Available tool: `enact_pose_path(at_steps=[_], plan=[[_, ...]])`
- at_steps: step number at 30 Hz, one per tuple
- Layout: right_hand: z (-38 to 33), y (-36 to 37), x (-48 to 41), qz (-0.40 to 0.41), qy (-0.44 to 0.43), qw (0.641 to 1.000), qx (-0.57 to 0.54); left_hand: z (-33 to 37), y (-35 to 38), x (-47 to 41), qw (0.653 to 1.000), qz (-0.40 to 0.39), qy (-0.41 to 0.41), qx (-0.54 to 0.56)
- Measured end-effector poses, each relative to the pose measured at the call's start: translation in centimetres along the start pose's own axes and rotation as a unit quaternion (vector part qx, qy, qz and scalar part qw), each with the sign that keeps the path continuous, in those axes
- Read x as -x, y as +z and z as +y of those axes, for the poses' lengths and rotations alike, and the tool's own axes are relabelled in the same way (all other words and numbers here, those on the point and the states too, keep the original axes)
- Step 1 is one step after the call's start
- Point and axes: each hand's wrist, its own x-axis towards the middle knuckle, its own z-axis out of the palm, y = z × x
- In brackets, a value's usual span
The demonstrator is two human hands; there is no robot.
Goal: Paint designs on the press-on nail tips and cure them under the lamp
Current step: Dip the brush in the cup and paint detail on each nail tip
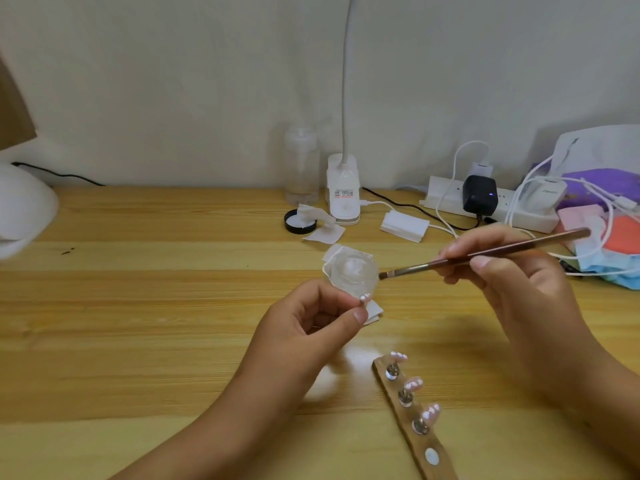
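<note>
Brush (485, 252) up in the right hand (512, 271) on the head view, thumb and fingers wrapped round the brown handle like a pencil. The bristles point left and hover just beside the rim of a small clear glass dish (353, 268). That dish sits on a white wipe (332, 252) on the wooden table (138, 306).

Over to the left hand (311, 320): it is curled, with thumb and forefinger pinching a single nail tip (365, 299). It's pale pink with white dots along its edge, held up just in front of the dish. What it's mounted on is hidden by the fingers.

Down at the near right lies a wooden strip (415, 441), angled away. It carries three more nail tips (414, 384) standing on metal pegs in a row, and a pale round disc (432, 457) at its near end.

Back by the wall stand a clear bottle (301, 168) and the clip base of a white gooseneck lamp (343, 192), side by side. A black lid (299, 221) lies in front of the bottle. Further right is a power strip (450, 199) with a black adapter (479, 195) plugged in, amid a tangle of white cables. A blurred white rounded object (24, 209) sits at the far left edge.
</note>
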Motion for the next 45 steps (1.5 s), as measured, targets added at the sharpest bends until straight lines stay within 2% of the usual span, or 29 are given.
enact_pose_path(at_steps=[2, 7, 13, 17, 23, 34, 39, 45], plan=[[-0.7, -0.2, -0.6, 0.015, -0.013, 1.000, -0.019, 0.0, 0.0, 0.0, 1.000, -0.003, 0.001, -0.003], [1.1, 0.4, 1.1, 0.132, 0.032, 0.981, -0.142, 0.2, 0.1, -0.1, 1.000, -0.014, 0.004, -0.011], [1.3, 0.8, 1.3, 0.085, 0.078, 0.974, -0.195, 0.2, 0.1, 0.1, 0.999, -0.009, 0.009, -0.045], [1.6, 1.0, 1.6, 0.055, 0.082, 0.980, -0.170, 0.3, 0.1, 0.1, 0.998, -0.009, 0.014, -0.053], [1.6, 1.2, 1.5, 0.046, 0.098, 0.975, -0.193, 0.4, 0.3, 0.1, 0.999, -0.019, 0.008, -0.048], [1.6, 1.5, 1.6, 0.013, 0.105, 0.985, -0.139, 0.1, 0.4, 0.0, 0.997, -0.022, 0.011, -0.076], [1.7, 1.5, 1.4, 0.068, 0.101, 0.986, -0.112, 0.3, 0.4, 0.1, 0.997, -0.022, 0.018, -0.074], [1.6, 1.1, 1.0, 0.125, 0.125, 0.961, -0.214, 0.4, 0.4, 0.2, 0.999, -0.021, 0.020, -0.037]])
